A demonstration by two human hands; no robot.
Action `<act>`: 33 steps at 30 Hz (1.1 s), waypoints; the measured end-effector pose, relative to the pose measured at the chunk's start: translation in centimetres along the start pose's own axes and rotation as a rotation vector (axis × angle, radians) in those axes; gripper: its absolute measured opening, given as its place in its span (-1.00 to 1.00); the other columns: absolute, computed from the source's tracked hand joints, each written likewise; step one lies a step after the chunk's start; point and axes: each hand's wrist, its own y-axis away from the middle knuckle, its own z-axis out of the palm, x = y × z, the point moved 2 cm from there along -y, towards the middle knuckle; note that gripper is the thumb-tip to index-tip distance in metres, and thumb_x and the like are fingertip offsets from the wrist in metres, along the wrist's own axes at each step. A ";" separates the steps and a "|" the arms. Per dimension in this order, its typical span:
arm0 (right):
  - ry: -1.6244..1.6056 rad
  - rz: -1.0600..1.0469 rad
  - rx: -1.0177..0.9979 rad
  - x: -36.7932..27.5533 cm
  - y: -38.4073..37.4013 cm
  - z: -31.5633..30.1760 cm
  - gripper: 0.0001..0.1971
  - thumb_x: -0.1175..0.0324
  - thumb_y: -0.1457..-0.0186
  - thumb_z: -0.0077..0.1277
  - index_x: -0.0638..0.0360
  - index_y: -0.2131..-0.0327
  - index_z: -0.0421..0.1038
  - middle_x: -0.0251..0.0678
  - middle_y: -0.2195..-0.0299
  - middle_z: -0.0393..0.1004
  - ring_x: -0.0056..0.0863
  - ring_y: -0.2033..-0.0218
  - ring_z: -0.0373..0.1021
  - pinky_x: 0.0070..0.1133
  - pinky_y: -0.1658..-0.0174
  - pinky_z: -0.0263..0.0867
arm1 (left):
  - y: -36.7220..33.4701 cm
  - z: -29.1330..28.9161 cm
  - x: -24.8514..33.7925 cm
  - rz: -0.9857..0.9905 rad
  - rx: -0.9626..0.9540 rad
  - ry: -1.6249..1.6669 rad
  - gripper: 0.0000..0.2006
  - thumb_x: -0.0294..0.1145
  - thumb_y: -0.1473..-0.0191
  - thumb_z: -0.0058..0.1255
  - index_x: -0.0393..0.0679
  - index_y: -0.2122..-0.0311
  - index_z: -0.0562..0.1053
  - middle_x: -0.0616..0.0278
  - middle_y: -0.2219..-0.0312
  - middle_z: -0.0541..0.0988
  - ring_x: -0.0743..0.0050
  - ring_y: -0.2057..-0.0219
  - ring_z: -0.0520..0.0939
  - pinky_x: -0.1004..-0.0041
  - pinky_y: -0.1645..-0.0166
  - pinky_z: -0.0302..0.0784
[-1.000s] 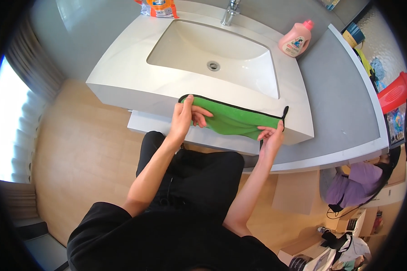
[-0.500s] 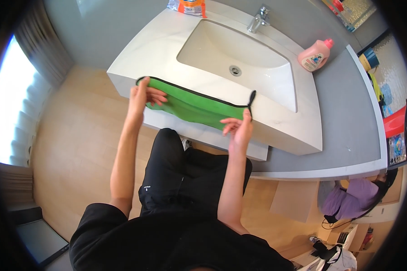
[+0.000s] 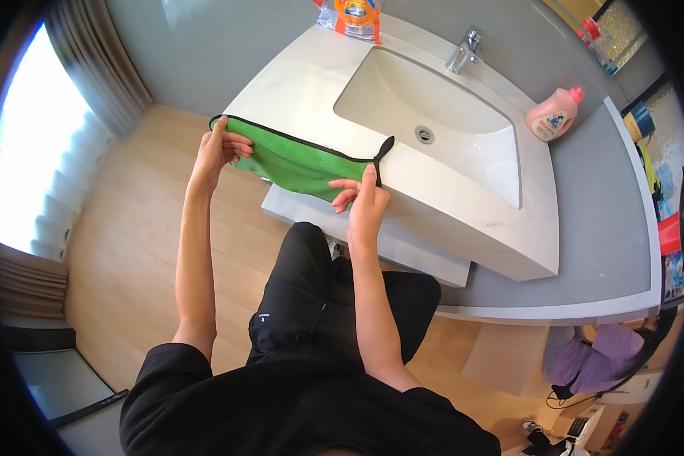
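Currently left hand [image 3: 219, 154] and right hand [image 3: 366, 199] each pinch a green cloth [image 3: 296, 161] corner; loosened grip risks cloth sagging toward 6 o'clock, off the bench [image 3: 296, 99].

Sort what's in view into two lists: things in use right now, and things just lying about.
In use:
green cloth, stretched between both hands
left hand, pinching its left corner
right hand, pinching its right corner

Lying about:
white sink, under the cloth's far edge
tap
pink bottle
orange pack

Green cloth [image 3: 296, 161] w/ black trim, stretched flat, held up over sink's front edge.
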 end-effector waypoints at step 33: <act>0.118 0.001 0.666 -7.4 3.1 -33.0 -0.32 -0.05 -0.21 -0.22 0.40 0.74 0.40 -0.20 0.78 0.37 -0.54 0.78 0.22 -0.63 0.60 0.18 | 12.5 31.4 -2.7 -0.024 -0.548 0.141 -0.24 0.04 -0.28 -0.62 -0.33 0.61 0.51 0.18 0.78 0.45 0.52 0.68 0.47 0.58 0.53 0.31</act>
